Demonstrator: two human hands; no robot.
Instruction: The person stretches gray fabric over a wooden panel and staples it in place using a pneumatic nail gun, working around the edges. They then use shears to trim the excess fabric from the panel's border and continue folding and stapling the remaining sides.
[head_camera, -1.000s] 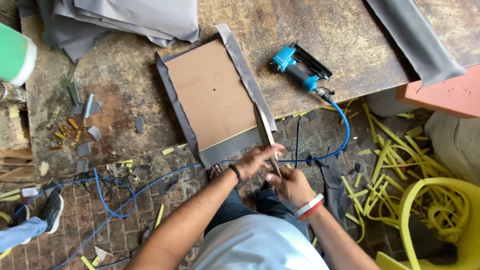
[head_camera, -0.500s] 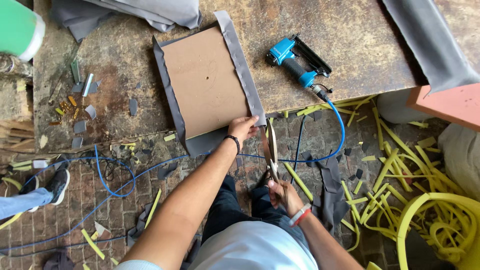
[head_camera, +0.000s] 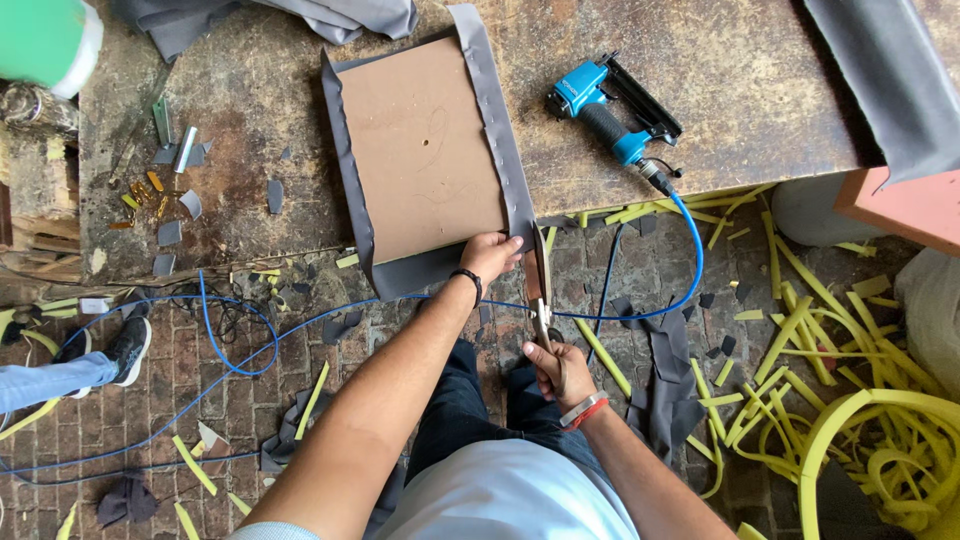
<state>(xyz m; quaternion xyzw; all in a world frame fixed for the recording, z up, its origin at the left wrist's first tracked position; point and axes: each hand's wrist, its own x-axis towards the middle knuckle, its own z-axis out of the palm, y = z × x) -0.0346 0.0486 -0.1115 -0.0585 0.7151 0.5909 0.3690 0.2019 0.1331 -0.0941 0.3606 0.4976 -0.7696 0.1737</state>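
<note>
A brown board wrapped in grey fabric lies on the worn workbench, its near edge overhanging. My left hand pinches the fabric at the board's near right corner. My right hand grips the handles of scissors, whose blades point up at that same fabric corner, just right of my left hand.
A blue pneumatic stapler lies on the bench to the right, its blue hose looping down across the brick floor. Staple strips and fabric scraps lie at left. Yellow foam strips litter the floor. Another person's shoe stands at left.
My left hand has moved up onto the board's corner and taken the fabric. My right hand has drawn back toward me with the scissors now pointing at the fabric.
</note>
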